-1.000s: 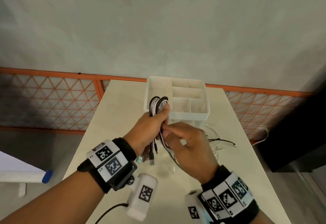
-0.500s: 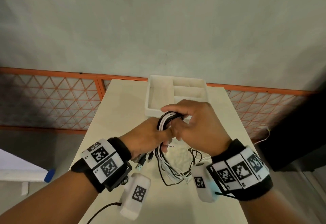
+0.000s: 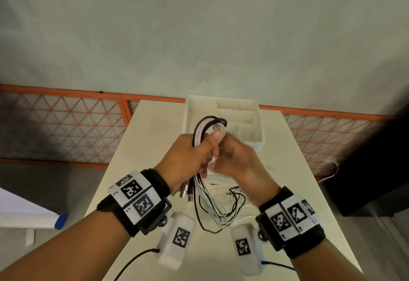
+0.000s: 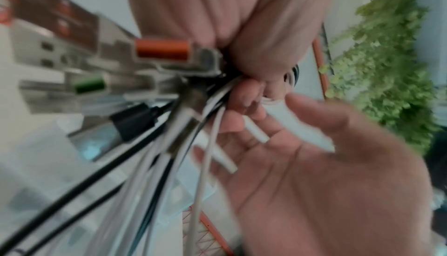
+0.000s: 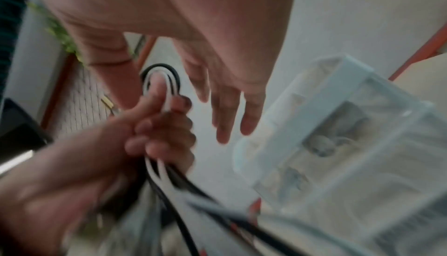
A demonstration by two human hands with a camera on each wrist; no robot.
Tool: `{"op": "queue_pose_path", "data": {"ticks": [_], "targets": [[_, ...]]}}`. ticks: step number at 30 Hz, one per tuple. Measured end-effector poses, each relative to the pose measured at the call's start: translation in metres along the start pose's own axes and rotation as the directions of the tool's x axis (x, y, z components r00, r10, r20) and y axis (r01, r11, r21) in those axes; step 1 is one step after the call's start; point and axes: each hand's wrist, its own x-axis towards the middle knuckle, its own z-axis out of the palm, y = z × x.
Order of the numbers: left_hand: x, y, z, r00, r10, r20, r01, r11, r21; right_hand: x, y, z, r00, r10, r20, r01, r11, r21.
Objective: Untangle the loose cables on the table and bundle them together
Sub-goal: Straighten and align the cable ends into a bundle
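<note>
A bundle of black and white cables (image 3: 209, 125) loops up over my left hand (image 3: 192, 154), which grips it in a fist; the thumb presses the strands. The loose ends (image 3: 218, 208) hang below the fist, down to the table. The left wrist view shows plugs and white cable ends (image 4: 254, 130) sticking out past the left fingers. My right hand (image 3: 238, 159) is blurred, just right of the left hand. The right wrist view shows the right hand (image 5: 227, 115) with straight fingers, holding nothing, a little apart from the gripped bundle (image 5: 167, 174).
A white compartment tray (image 3: 259, 143) stands at the far end of the pale table (image 3: 143, 147), right behind my hands. An orange mesh railing (image 3: 66, 125) runs beyond the table. A dark object (image 3: 376, 181) stands off the right side.
My right hand has come off the top of the cable loop, dropped to the right of the left fist and opened. The left hand keeps its grip and has lifted the bundle slightly.
</note>
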Motion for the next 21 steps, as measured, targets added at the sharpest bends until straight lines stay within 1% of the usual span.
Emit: {"op": "queue_pose_path", "data": {"ticks": [1, 2, 3, 4, 5, 7, 10, 12, 13, 15, 17, 19, 21], "targets": [[0.000, 0.003, -0.001, 1.000, -0.018, -0.026, 0.017, 0.999, -0.040, -0.003, 0.011, 0.003, 0.990, 0.073, 0.122, -0.060, 0.993, -0.103], [0.001, 0.006, -0.001, 0.998, -0.040, -0.038, 0.037, 0.996, -0.076, -0.006, 0.022, 0.008, 0.965, 0.172, 0.199, -0.120, 0.961, -0.251], [0.000, 0.008, -0.001, 0.997, -0.066, -0.042, 0.062, 0.992, -0.107, -0.009, 0.031, 0.012, 0.938, 0.271, 0.218, -0.173, 0.907, -0.385], [0.000, 0.010, -0.002, 0.995, -0.093, -0.039, 0.087, 0.988, -0.125, -0.010, 0.037, 0.014, 0.920, 0.347, 0.185, -0.223, 0.848, -0.481], [0.000, 0.012, -0.003, 0.992, -0.120, -0.033, 0.115, 0.984, -0.134, -0.010, 0.043, 0.013, 0.909, 0.397, 0.130, -0.271, 0.798, -0.539], [-0.001, 0.012, -0.010, 0.988, -0.155, 0.018, 0.156, 0.981, -0.118, -0.007, 0.052, 0.005, 0.898, 0.440, 0.001, -0.340, 0.697, -0.632], [-0.006, 0.007, -0.016, 0.962, -0.232, 0.142, 0.222, 0.972, 0.082, -0.003, 0.060, -0.015, 0.894, 0.397, -0.210, -0.421, 0.578, -0.699], [-0.009, 0.000, -0.014, 0.957, -0.232, 0.176, 0.189, 0.955, 0.229, 0.001, 0.056, -0.023, 0.875, 0.348, -0.336, -0.479, 0.527, -0.702], [-0.010, -0.004, -0.012, 0.961, -0.226, 0.161, 0.169, 0.938, 0.304, 0.003, 0.051, -0.026, 0.868, 0.314, -0.384, -0.496, 0.510, -0.703], [-0.006, -0.024, -0.013, 0.967, -0.237, 0.096, 0.158, 0.848, 0.506, 0.007, 0.041, -0.029, 0.854, 0.232, -0.465, -0.516, 0.495, -0.700], [-0.002, -0.039, -0.015, 0.970, -0.242, -0.033, 0.211, 0.762, 0.613, 0.010, 0.034, -0.033, 0.835, 0.151, -0.528, -0.517, 0.540, -0.664], [0.000, -0.050, -0.016, 0.963, -0.234, -0.134, 0.266, 0.746, 0.610, 0.011, 0.029, -0.035, 0.823, 0.103, -0.559, -0.498, 0.605, -0.621], [0.002, -0.057, -0.013, 0.939, -0.266, -0.219, 0.343, 0.773, 0.534, 0.012, 0.024, -0.032, 0.838, 0.055, -0.543, -0.445, 0.644, -0.622]]}}
